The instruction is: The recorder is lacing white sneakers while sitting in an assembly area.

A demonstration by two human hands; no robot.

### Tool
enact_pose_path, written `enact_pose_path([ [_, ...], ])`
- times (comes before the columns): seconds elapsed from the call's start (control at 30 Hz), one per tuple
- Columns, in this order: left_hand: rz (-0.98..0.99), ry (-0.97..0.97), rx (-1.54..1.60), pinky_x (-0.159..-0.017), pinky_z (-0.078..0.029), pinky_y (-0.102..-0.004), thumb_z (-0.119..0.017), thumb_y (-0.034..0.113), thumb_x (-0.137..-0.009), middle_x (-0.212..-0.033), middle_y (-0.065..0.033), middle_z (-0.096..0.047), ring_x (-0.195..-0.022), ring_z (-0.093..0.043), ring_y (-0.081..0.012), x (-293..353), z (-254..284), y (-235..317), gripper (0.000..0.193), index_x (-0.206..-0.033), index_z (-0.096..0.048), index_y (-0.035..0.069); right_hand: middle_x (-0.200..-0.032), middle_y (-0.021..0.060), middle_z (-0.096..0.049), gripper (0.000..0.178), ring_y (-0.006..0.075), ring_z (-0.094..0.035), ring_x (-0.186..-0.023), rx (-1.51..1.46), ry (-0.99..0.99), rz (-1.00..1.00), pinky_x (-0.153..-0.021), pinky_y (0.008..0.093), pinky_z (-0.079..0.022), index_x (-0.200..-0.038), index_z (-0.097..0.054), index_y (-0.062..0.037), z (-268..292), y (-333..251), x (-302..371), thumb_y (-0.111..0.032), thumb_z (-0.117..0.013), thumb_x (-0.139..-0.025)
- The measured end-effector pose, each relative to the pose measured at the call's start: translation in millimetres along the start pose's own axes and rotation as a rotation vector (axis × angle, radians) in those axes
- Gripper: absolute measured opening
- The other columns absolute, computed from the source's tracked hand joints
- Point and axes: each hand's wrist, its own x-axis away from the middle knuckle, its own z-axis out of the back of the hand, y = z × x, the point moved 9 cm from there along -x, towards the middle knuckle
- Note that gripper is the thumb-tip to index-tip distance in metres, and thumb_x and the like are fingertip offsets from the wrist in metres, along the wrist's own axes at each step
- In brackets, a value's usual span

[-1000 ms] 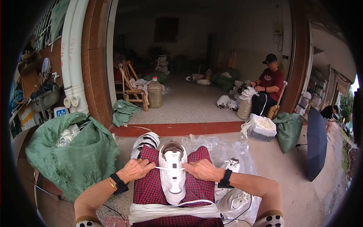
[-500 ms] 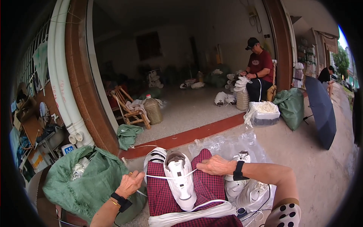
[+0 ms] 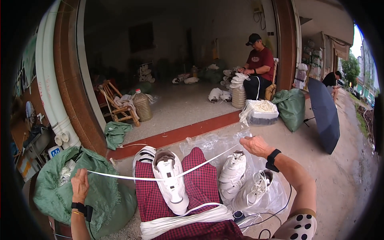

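Note:
A long flat white shoelace [image 3: 208,162] stretches between my two hands, sagging slightly across a white sneaker [image 3: 171,188]. My left hand [image 3: 80,185], beside the green sack, pinches one end. Off to the right and a little higher, my right hand [image 3: 258,146] pinches the other end, above clear plastic sheeting. The sneaker lies toe toward me on a red-and-black checked cloth [image 3: 202,168] over my lap. A bundle of white laces [image 3: 186,222] lies across the cloth, nearer to me. Part of another white shoe [image 3: 145,154] shows behind the cloth's left edge.
White sneakers [image 3: 254,191] sit on plastic sheeting [image 3: 208,141] at right. A stuffed green sack [image 3: 100,204] stands at left. Beyond are a red threshold strip [image 3: 172,138], a tub of laces [image 3: 262,116], an open umbrella [image 3: 326,116] and a seated person [image 3: 261,64] handling shoes.
My hands have moved far apart, left hand leftward and right hand rightward and up. The shoelace is now drawn out much longer between them. The whole view has shifted slightly.

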Motion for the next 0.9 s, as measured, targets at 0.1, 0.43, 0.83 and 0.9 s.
enact_pose_path([
  [0.1,0.049,0.053,-0.038,-0.063,-0.043,-0.0487,-0.053,0.008,-0.095,-0.088,-0.0171,-0.058,-0.077,-0.059,-0.0412,5.6,8.6,-22.2,0.010,-0.103,-0.058,0.004,-0.080,0.0166,-0.062,0.009,0.0417,-0.061,-0.068,0.087,0.037,-0.083,-0.059,0.0504,-0.048,-0.094,-0.049,-0.0063,19.0,31.8,17.6,-0.014,-0.053,-0.092],
  [0.43,0.237,0.126,-0.084,-0.068,-0.044,-0.0498,-0.049,0.008,-0.097,-0.092,-0.0216,-0.057,-0.082,-0.057,-0.0452,49.8,48.2,-93.8,0.012,-0.104,-0.057,0.003,-0.076,0.0180,-0.060,0.009,0.0418,-0.062,-0.074,0.212,0.046,-0.310,-0.065,0.0508,-0.049,-0.089,-0.048,-0.0052,40.6,80.1,72.9,-0.013,-0.053,-0.090],
  [0.83,0.287,0.086,-0.183,-0.068,-0.045,-0.0498,-0.050,0.007,-0.096,-0.096,-0.0201,-0.055,-0.083,-0.057,-0.0437,60.6,51.6,-109.2,0.013,-0.105,-0.057,0.004,-0.079,0.0160,-0.065,0.015,0.0345,-0.065,-0.083,0.330,-0.062,-0.363,-0.070,0.0469,-0.052,-0.081,-0.056,-0.0019,5.5,93.2,78.0,-0.017,-0.054,-0.084],
  [0.9,0.280,0.094,-0.165,-0.068,-0.044,-0.0500,-0.049,0.007,-0.096,-0.095,-0.0200,-0.055,-0.084,-0.057,-0.0437,54.4,49.1,-104.4,0.013,-0.105,-0.057,0.003,-0.080,0.0161,-0.066,0.016,0.0342,-0.065,-0.083,0.347,-0.086,-0.384,-0.072,0.0463,-0.052,-0.081,-0.057,-0.0017,-1.8,99.8,85.5,-0.017,-0.054,-0.084],
])
